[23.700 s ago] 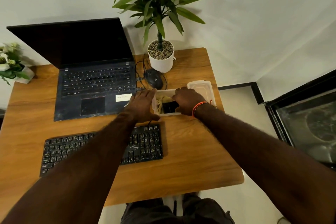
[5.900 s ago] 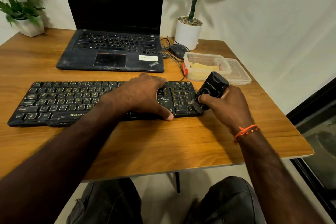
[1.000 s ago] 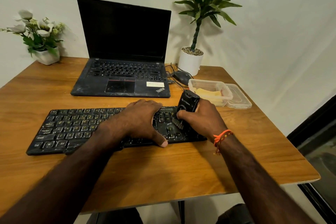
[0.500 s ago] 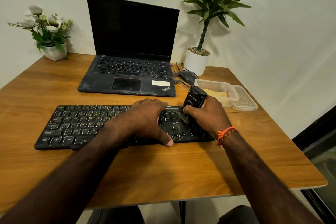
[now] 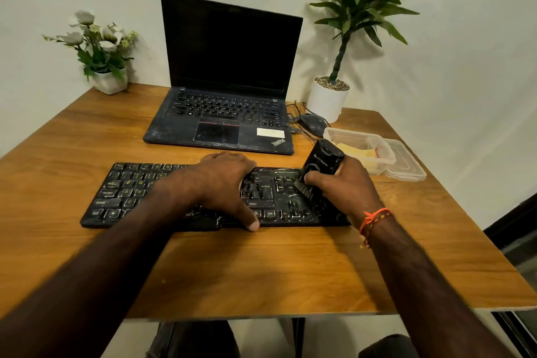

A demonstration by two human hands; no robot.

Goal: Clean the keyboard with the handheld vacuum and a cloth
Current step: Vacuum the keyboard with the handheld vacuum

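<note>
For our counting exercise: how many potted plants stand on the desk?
2. The flowering plant stands at the back left corner; the tall leafy plant stands at the back right, beside the laptop. None seems hidden.

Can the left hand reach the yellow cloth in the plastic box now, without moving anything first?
Probably not directly: the right hand and the handheld vacuum stand between the left hand and the yellow cloth.

Smudged matt black plastic keyboard lies on a smooth, grained wood table; the container is clear plastic.
</note>
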